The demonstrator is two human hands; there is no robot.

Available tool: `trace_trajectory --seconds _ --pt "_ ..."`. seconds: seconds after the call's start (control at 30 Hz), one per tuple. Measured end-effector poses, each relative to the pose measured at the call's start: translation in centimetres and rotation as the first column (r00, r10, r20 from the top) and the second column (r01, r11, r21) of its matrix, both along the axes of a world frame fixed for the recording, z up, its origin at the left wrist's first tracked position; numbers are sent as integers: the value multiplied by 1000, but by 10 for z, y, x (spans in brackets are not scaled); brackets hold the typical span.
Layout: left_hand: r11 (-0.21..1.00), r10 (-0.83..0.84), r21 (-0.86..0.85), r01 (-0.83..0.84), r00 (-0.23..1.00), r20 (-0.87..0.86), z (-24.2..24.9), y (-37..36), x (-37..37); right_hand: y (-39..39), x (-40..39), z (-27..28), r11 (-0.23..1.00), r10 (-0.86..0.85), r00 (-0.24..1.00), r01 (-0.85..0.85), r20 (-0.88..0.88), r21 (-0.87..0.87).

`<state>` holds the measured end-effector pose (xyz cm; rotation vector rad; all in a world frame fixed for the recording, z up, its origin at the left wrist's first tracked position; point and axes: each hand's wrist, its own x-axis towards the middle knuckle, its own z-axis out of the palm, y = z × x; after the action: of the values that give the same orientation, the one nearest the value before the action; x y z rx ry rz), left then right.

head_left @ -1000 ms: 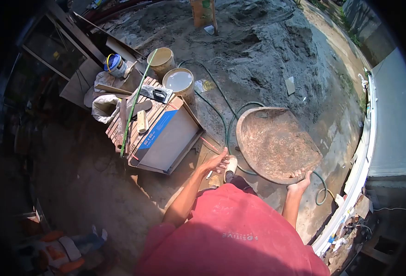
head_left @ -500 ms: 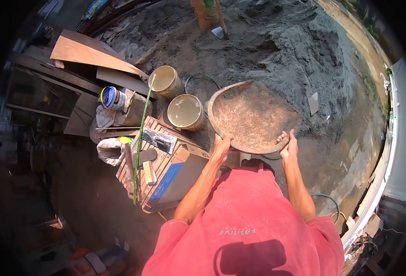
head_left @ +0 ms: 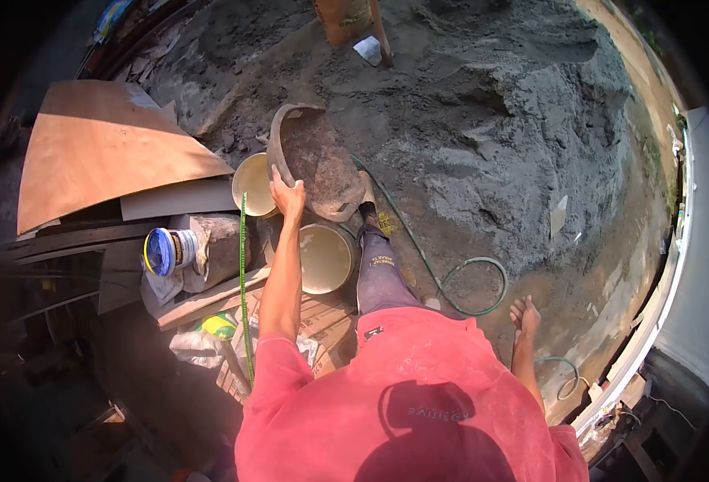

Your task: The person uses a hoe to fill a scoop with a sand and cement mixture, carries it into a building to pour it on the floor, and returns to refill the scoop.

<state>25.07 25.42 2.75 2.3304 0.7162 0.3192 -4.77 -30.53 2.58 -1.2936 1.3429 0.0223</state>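
Observation:
My left hand [head_left: 288, 194] grips the near left rim of a wide, dusty brown mortar basin [head_left: 326, 165]. The basin is tilted, its inside crusted with dried material, and it overlaps part of two buckets from my viewpoint. One cream bucket [head_left: 250, 189] stands just left of it; another bucket [head_left: 322, 259] stands below it, nearer my body. Away from the basin, low on my right side, my right hand [head_left: 525, 316] holds nothing and its fingers are loosely apart. My foot partly shows beside the basin's right edge.
A large grey sand heap [head_left: 515, 120] rises ahead. A green hose [head_left: 419, 249] loops over the ground. At left lie a plywood sheet [head_left: 113, 153], a blue-rimmed tub [head_left: 168, 251] and tile boxes [head_left: 330, 317] near my legs. A green strap [head_left: 244, 297] runs past them.
The basin has moved left, toward the buckets, and tilted. My right hand has let go of its rim and dropped to my right side. One leg now shows forward.

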Motion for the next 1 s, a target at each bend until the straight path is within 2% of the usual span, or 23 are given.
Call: trace_trajectory --seconds 0.07,0.1,0.17,0.23,0.3,0.33,0.37,0.4,0.43,0.47,0.5,0.53,0.57,0.6,0.67,0.73,0.8,0.9,0.97,1.0 --pt "994 -100 40 99 995 21 -44 29 71 17 9 0 993 -104 990 98 -92 -69" --pt "985 -150 88 145 987 56 -75 43 105 18 8 -10 994 -105 989 102 -104 -35" --pt "980 -196 18 197 979 -49 -97 52 158 33 2 -12 996 -89 972 90 -219 -5" --pt "978 -208 -22 207 972 -108 -119 55 207 62 52 -1 997 -78 950 75 -301 -21" --pt "974 -227 -61 219 958 -176 -136 58 242 96 101 26 980 152 939 -185 -309 -79" --pt "965 -255 -120 234 945 -205 -138 59 259 114 132 45 927 297 889 -356 -350 -117" --pt "952 -286 -179 249 929 -233 -143 59 272 125 154 54 929 284 885 -349 -370 -123" --pt "948 -297 -194 253 922 -248 -169 67 282 135 173 61 889 374 858 -440 -351 -129" --pt "917 -348 -280 285 915 -205 -193 74 293 142 193 63 839 464 823 -527 -328 -137" --pt "878 -392 -359 317 906 -158 -211 78 305 148 212 64 841 456 822 -523 -340 -136" --pt "873 -401 -368 320 900 -169 -212 71 317 154 227 64 817 490 803 -559 -340 -143" --pt "961 -263 -181 208 890 -371 -211 60 324 160 240 67 789 526 778 -597 -343 -143" --pt "991 -85 39 125 841 -534 -208 56 322 165 247 71 794 522 773 -595 -361 -127" --pt "991 -88 41 131 836 -541 -219 64 319 169 258 70 792 525 768 -599 -367 -120" --pt "955 -292 -175 240 865 -408 -227 81 304 175 275 67 792 530 764 -601 -367 -109" --pt "877 -401 -434 205 810 -428 -203 86 285 179 287 62 797 535 750 -601 -389 -62" --pt "845 -439 -512 155 748 -498 -192 92 255 181 302 58 791 559 747 -610 -361 -38" --pt "853 -380 -521 14 702 -603 -198 107 184 177 322 39 794 574 769 -607 -282 -38" --pt "858 -360 -514 -10 702 -615 -170 109 158 169 339 17 804 569 795 -592 -209 -63" --pt "827 -312 -549 -121 714 -627 -144 105 152 164 349 3 806 570 802 -588 -177 -65"
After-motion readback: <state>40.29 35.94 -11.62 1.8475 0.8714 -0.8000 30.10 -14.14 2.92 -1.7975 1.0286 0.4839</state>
